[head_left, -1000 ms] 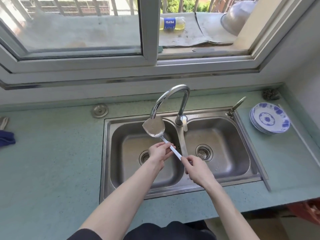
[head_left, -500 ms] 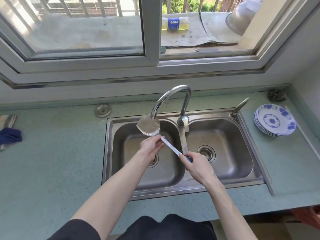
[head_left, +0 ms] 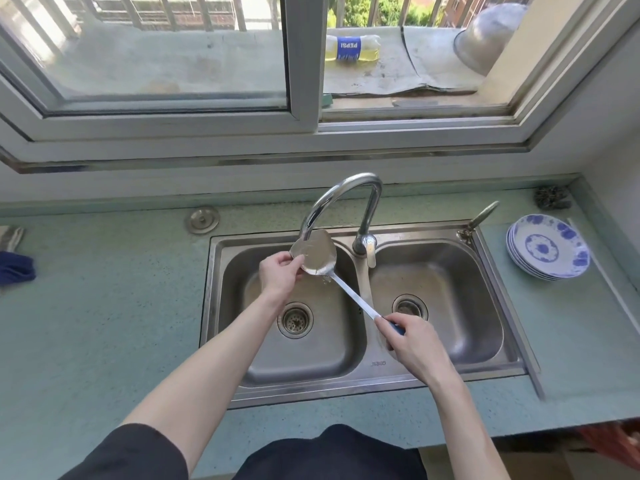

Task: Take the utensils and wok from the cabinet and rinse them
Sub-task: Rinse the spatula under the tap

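Note:
A steel spatula [head_left: 317, 255] with a long flat shaft and a blue handle end lies over the left basin of the double sink [head_left: 367, 382], its blade right under the spout of the curved tap [head_left: 341, 192]. Water drips off the blade. My left hand [head_left: 278, 275] pinches the blade's left edge between thumb and fingers. My right hand [head_left: 414, 341] grips the blue handle above the divider between the basins. No wok is in view.
A stack of blue-patterned plates [head_left: 549, 247] sits on the counter right of the sink, with a steel scourer [head_left: 552, 199] behind it. A sink plug [head_left: 202, 220] lies at the back left, a blue cloth [head_left: 15, 270] at the far left edge.
My left hand has slid up the shaft from near the handle to the blade's edge. The blade stays under the spout. The view has shifted slightly.

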Demonstrator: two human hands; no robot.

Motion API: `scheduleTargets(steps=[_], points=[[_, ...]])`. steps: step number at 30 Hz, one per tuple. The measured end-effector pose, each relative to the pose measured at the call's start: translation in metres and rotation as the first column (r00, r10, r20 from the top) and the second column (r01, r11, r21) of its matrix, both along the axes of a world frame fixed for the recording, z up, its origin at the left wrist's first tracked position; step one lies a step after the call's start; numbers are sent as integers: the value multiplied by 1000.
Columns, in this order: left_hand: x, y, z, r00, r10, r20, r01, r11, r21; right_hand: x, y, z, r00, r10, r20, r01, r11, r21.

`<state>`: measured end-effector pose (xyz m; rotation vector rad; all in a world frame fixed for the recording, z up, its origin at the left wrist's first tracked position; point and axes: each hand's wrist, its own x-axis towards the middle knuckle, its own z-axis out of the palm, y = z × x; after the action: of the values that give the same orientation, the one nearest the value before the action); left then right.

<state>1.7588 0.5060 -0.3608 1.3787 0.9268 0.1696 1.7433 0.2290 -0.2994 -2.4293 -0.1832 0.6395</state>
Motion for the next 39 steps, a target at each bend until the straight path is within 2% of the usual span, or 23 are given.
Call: scheduleTargets(steps=[3,6,8,11,14,17,22,26,30,33,36,39], points=[[9,-3,-3,998,58,1,-58,997,49,-2,2,2,1000,-14,2,14,1000,22],[14,-9,-9,991,125,-38,-116,977,181,-5,8,3,1000,-20,-4,20,999,37],[14,-12,-11,984,175,-36,-166,969,180,-6,9,3,1000,-16,-6,16,999,40],[14,-10,-7,992,112,-59,-98,974,203,-8,11,4,1000,-9,-15,10,999,33],[13,-13,-10,998,15,-57,-10,996,85,-9,17,3,1000,-1,-2,1,1000,1],[15,-20,-10,997,80,-7,-81,996,-45,-9,26,5,1000,9,-7,-9,1000,18],[17,-11,-7,986,164,14,-164,986,18,-7,32,11,1000,26,7,-26,1000,11],[16,-3,-9,992,80,-95,-73,994,75,-5,28,14,1000,23,2,-23,999,-25],[14,1,-13,999,-47,9,48,988,-144,-1,23,16,1000,17,-18,-18,999,-31],[8,3,-15,998,-57,23,59,991,-119,1,23,17,999,38,-25,-38,999,-23],[7,6,-10,999,34,30,-32,998,-60,1,25,18,997,70,-30,-71,997,-22],[4,7,-5,994,100,-31,-99,994,43,2,27,21,995,102,-18,-103,994,-44]])
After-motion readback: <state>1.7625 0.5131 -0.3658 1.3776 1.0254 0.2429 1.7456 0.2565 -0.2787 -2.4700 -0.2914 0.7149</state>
